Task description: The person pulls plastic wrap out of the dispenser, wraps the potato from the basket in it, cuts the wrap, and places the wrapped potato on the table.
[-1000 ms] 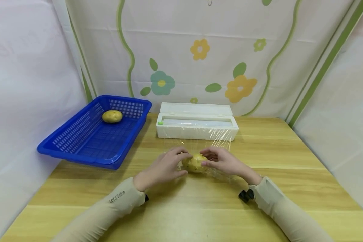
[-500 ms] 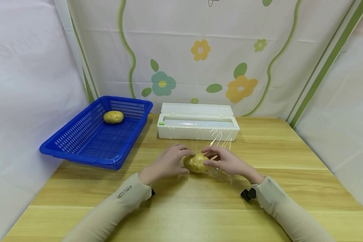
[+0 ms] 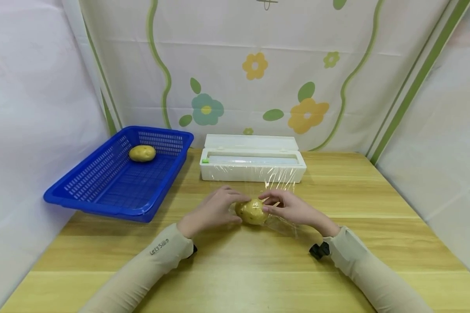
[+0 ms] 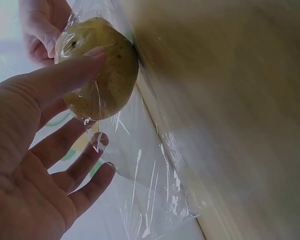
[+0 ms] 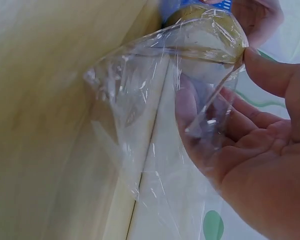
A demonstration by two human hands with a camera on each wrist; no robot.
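A yellow potato (image 3: 252,213) sits on the table in front of the white box, with clear cling film (image 4: 152,187) stretched over it. My left hand (image 3: 215,208) holds its left end: in the left wrist view the thumb lies across the potato and the index finger goes behind it, while the other fingers spread loosely. At the right end, my right hand (image 3: 291,209) pinches the film close against the potato, thumb tip at its edge. A loose flap of film hangs over the right fingers in the right wrist view.
The white cling film box (image 3: 254,174) stands behind the hands, lid raised, film running from it toward the potato. A green slider (image 3: 205,161) sits at its left end. To the left, a blue basket (image 3: 149,214) holds another potato (image 3: 142,153). A flowered curtain closes the back.
My left hand has shifted slightly to the right, its fingers reaching further over the potato. My right hand keeps nearly the same place at the other end. The head view has swayed slightly.
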